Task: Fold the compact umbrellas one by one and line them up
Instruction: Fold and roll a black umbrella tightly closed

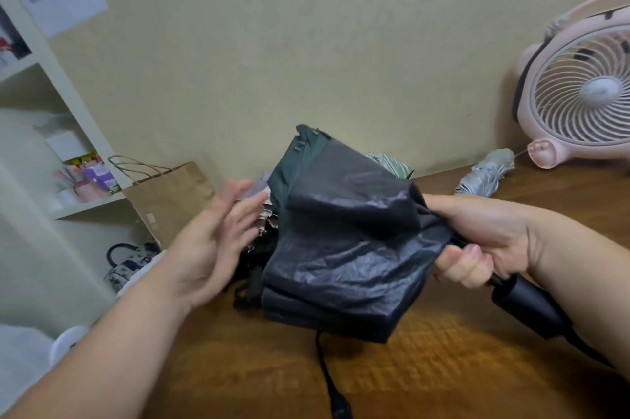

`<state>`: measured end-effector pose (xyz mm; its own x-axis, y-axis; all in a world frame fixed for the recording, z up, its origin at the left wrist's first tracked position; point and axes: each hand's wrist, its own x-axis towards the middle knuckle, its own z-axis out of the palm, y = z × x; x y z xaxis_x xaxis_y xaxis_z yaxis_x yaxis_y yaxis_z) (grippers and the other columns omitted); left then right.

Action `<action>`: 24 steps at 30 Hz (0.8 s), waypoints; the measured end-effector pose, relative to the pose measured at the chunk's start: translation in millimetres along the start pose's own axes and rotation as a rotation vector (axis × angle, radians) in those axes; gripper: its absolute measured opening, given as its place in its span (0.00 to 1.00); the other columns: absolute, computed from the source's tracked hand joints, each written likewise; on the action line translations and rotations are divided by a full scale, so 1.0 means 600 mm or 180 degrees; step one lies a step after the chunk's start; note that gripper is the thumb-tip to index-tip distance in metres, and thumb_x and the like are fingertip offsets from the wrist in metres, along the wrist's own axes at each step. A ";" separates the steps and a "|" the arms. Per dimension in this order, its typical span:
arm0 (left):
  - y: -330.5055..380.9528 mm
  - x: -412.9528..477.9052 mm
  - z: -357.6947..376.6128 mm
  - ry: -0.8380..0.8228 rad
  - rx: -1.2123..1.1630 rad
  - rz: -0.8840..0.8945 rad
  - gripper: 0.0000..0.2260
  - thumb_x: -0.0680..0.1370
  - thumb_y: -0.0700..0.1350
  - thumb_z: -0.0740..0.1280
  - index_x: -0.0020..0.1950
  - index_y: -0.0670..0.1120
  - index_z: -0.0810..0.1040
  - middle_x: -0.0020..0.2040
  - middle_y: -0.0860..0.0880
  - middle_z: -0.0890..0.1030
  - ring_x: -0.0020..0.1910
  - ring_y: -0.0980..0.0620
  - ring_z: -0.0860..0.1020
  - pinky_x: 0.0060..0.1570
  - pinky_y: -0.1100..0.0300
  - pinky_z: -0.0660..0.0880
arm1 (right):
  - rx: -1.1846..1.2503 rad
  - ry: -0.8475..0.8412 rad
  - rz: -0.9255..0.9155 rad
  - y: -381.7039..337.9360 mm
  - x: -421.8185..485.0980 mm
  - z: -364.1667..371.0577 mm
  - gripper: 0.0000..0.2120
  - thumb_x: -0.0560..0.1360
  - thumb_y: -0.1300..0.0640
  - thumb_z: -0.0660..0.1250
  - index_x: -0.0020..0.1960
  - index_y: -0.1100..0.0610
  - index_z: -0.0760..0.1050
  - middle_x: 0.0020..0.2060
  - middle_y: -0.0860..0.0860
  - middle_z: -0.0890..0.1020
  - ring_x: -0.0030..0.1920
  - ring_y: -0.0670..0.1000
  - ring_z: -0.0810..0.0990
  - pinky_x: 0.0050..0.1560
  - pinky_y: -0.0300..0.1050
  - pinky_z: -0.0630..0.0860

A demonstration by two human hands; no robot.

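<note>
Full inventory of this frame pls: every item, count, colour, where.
black umbrella: 1, black, held over the table, canopy loose
silver umbrella: 1, silver, folded, on table by fan
striped item: 1, green-white, mostly hidden behind black umbrella, likely an umbrella
dark heap: count unclear, black, on table behind left hand
fan: 1, pink, table's far right
paper bag: 1, brown, against wall, left
handbag: 1, black-white patterned, low left
shelf: 1, white, far left
table: 1, brown wood
left hand: open, beside canopy
right hand: grips black umbrella above its handle
</note>
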<state>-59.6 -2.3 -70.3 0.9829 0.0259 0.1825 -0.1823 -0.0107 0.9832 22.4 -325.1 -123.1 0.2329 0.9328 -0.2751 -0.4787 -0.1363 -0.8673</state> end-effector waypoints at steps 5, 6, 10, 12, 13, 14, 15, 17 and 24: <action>-0.058 0.008 0.024 -0.0648 -0.1311 -0.1235 0.45 0.68 0.78 0.62 0.69 0.44 0.80 0.70 0.35 0.77 0.68 0.32 0.76 0.67 0.32 0.71 | -0.0148 -0.0129 -0.0024 -0.001 0.005 0.005 0.23 0.72 0.33 0.71 0.37 0.53 0.81 0.26 0.46 0.69 0.22 0.40 0.60 0.20 0.31 0.55; -0.067 0.008 0.035 -0.0647 -0.1429 -0.1283 0.45 0.68 0.79 0.59 0.65 0.44 0.83 0.69 0.36 0.78 0.66 0.32 0.78 0.67 0.34 0.72 | -0.0169 -0.0200 -0.0007 0.000 0.008 0.004 0.23 0.74 0.33 0.68 0.39 0.53 0.81 0.26 0.45 0.69 0.23 0.40 0.59 0.21 0.31 0.54; -0.089 0.011 0.054 -0.0815 -0.1929 -0.1096 0.41 0.72 0.76 0.62 0.64 0.42 0.84 0.67 0.38 0.80 0.65 0.36 0.80 0.64 0.39 0.76 | -0.0164 -0.0050 0.0082 0.001 0.013 0.004 0.27 0.79 0.33 0.58 0.41 0.53 0.82 0.27 0.46 0.69 0.23 0.41 0.57 0.21 0.32 0.52; -0.096 0.009 0.050 -0.1195 -0.1954 -0.1128 0.41 0.73 0.73 0.66 0.71 0.41 0.78 0.71 0.37 0.76 0.71 0.36 0.75 0.69 0.39 0.71 | -0.0290 0.0343 0.0122 0.001 0.011 0.007 0.30 0.79 0.33 0.54 0.37 0.53 0.82 0.26 0.47 0.68 0.23 0.42 0.55 0.21 0.33 0.50; -0.101 0.005 0.045 -0.1336 -0.1851 -0.1174 0.42 0.74 0.72 0.67 0.73 0.40 0.76 0.73 0.36 0.74 0.72 0.35 0.72 0.72 0.39 0.67 | -0.0382 0.0550 0.0155 0.001 0.009 0.009 0.31 0.78 0.33 0.53 0.35 0.53 0.82 0.25 0.47 0.67 0.23 0.42 0.53 0.22 0.33 0.48; -0.104 -0.001 0.041 -0.1429 -0.1743 -0.1252 0.42 0.74 0.71 0.68 0.74 0.39 0.74 0.73 0.35 0.73 0.73 0.34 0.71 0.74 0.38 0.64 | -0.0485 0.0713 0.0198 0.003 0.008 0.010 0.31 0.77 0.32 0.53 0.33 0.53 0.82 0.25 0.48 0.66 0.23 0.43 0.52 0.22 0.34 0.46; -0.108 -0.007 0.038 -0.1549 -0.1717 -0.1353 0.43 0.73 0.71 0.69 0.75 0.38 0.73 0.74 0.34 0.72 0.73 0.33 0.70 0.75 0.37 0.63 | -0.0563 0.0822 0.0252 0.004 0.007 0.010 0.32 0.76 0.32 0.53 0.32 0.53 0.81 0.25 0.48 0.65 0.22 0.42 0.52 0.22 0.34 0.46; -0.126 -0.029 0.037 -0.1764 -0.1677 -0.1517 0.42 0.74 0.68 0.71 0.75 0.39 0.73 0.74 0.34 0.72 0.74 0.33 0.70 0.76 0.38 0.61 | -0.0576 0.0900 0.0379 0.008 0.011 0.007 0.31 0.74 0.31 0.55 0.34 0.55 0.81 0.26 0.49 0.65 0.21 0.42 0.53 0.21 0.33 0.47; -0.161 -0.076 0.065 -0.1379 -0.1730 -0.1127 0.32 0.84 0.61 0.59 0.80 0.41 0.66 0.79 0.39 0.67 0.79 0.39 0.63 0.79 0.41 0.53 | -0.0488 0.0733 0.0589 0.016 0.033 0.007 0.32 0.77 0.31 0.54 0.37 0.56 0.80 0.26 0.49 0.65 0.20 0.40 0.57 0.18 0.31 0.52</action>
<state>-85.7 -41.2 -174.1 0.8876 -0.4577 -0.0514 0.2666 0.4196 0.8677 18.7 -306.5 -135.0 0.3475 0.7899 -0.5053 -0.4019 -0.3614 -0.8414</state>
